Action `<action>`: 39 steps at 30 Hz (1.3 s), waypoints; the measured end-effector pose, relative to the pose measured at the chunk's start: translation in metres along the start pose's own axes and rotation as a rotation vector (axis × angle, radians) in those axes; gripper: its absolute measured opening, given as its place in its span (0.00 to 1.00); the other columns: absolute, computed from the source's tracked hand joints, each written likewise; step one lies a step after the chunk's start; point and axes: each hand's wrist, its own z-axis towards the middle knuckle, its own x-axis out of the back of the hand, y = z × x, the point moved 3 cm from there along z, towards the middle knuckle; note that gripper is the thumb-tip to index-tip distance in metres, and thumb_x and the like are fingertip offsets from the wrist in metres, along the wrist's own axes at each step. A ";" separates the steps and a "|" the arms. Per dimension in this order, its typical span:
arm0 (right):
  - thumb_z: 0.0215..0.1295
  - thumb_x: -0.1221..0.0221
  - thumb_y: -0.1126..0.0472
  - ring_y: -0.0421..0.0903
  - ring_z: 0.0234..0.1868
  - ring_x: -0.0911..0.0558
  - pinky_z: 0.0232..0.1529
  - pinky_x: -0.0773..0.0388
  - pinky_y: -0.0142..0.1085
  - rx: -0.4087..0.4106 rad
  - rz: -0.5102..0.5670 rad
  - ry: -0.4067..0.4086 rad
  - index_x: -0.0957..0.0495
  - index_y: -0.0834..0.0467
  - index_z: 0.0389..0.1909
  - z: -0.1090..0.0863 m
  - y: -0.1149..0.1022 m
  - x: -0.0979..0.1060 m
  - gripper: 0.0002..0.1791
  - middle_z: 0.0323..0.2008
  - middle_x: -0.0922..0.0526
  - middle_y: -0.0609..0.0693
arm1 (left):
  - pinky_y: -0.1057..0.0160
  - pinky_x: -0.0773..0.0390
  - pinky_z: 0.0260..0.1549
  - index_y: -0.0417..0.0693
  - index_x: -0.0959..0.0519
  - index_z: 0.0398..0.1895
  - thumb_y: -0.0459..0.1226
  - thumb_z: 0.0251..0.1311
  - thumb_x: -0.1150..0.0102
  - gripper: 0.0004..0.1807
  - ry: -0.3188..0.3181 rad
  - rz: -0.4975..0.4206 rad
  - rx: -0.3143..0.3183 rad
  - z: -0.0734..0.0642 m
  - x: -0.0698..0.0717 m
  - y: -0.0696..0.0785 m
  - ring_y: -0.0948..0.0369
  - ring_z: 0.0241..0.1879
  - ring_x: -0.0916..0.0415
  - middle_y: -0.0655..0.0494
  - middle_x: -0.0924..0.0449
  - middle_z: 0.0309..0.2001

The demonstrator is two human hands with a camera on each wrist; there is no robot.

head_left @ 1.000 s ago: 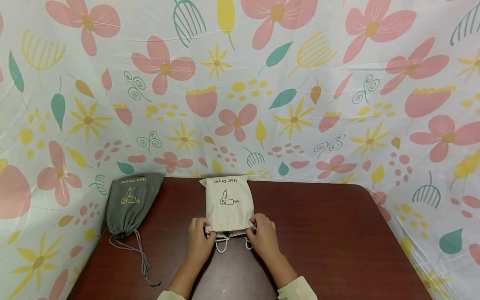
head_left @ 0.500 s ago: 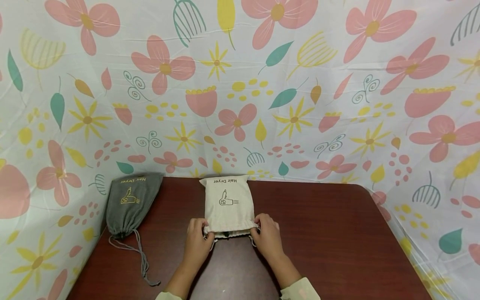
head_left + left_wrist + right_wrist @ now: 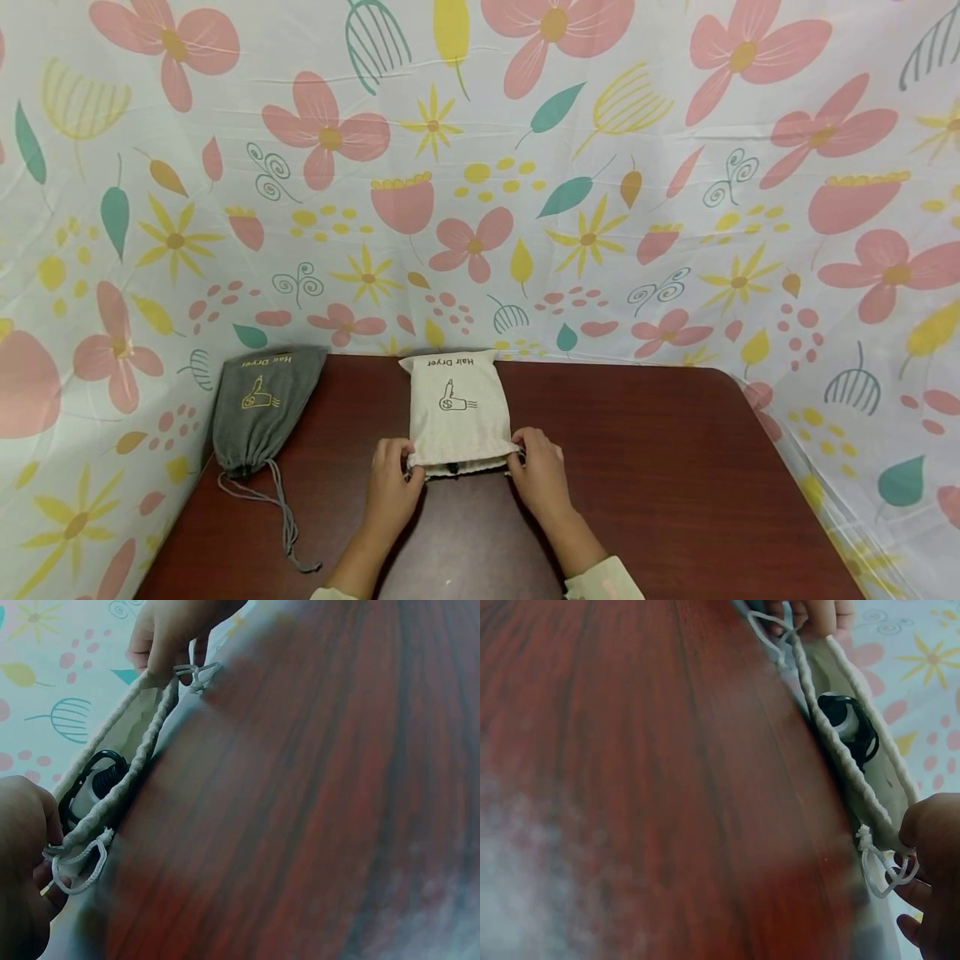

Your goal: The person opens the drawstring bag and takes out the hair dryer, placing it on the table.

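Observation:
A cream drawstring bag [image 3: 459, 417], printed "Hair Dryer" with a line drawing, lies on the table with its mouth toward me. My left hand [image 3: 392, 483] pinches the left corner of the mouth; at the right corner my right hand [image 3: 542, 475] does the same. Between them the mouth is stretched apart. Inside, the left wrist view shows a black cord [image 3: 109, 763] beside a pale part, and the cord [image 3: 866, 724] appears in the right wrist view too. White drawstring loops [image 3: 81, 883] hang by the fingers. Most of the contents are hidden by the cloth.
To the left, a grey drawstring bag [image 3: 262, 408] with the same kind of print lies at the table's edge, its long cord [image 3: 285, 517] trailing toward me. Flower-patterned cloth [image 3: 480, 208] hangs behind and beside the dark red-brown table [image 3: 675, 483].
My hands have moved slightly apart, the right one more, spreading the bag's mouth wider. The white drawstring loops that hung below the mouth have shrunk toward the corners. The grey bag stays put.

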 end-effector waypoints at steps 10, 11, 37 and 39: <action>0.61 0.36 0.68 0.50 0.43 0.18 0.53 0.28 0.53 -0.006 -0.014 -0.010 0.22 0.58 0.44 0.000 0.003 0.003 0.10 0.40 0.17 0.52 | 0.61 0.29 0.39 0.47 0.26 0.41 0.25 0.51 0.38 0.15 -0.021 -0.003 -0.009 0.000 0.002 -0.002 0.63 0.39 0.34 0.54 0.30 0.39; 0.61 0.37 0.68 0.50 0.44 0.18 0.53 0.28 0.53 -0.004 -0.013 -0.006 0.22 0.58 0.44 0.000 0.004 0.003 0.11 0.40 0.17 0.52 | 0.62 0.29 0.39 0.47 0.26 0.41 0.25 0.51 0.38 0.15 -0.020 -0.001 -0.012 0.000 0.002 -0.003 0.63 0.39 0.34 0.54 0.30 0.39; 0.57 0.34 0.65 0.49 0.41 0.23 0.46 0.30 0.48 -0.036 0.017 0.006 0.21 0.56 0.43 0.002 0.016 0.008 0.13 0.37 0.20 0.50 | 0.62 0.24 0.41 0.47 0.23 0.42 0.26 0.47 0.35 0.17 -0.025 -0.027 -0.039 -0.002 0.001 0.002 0.62 0.41 0.30 0.54 0.28 0.41; 0.55 0.32 0.65 0.49 0.41 0.23 0.46 0.29 0.48 -0.020 0.018 0.015 0.21 0.57 0.43 0.003 0.014 0.008 0.14 0.37 0.20 0.50 | 0.61 0.24 0.42 0.47 0.22 0.42 0.26 0.46 0.34 0.18 -0.022 -0.026 -0.042 -0.002 0.001 0.003 0.62 0.42 0.29 0.54 0.28 0.42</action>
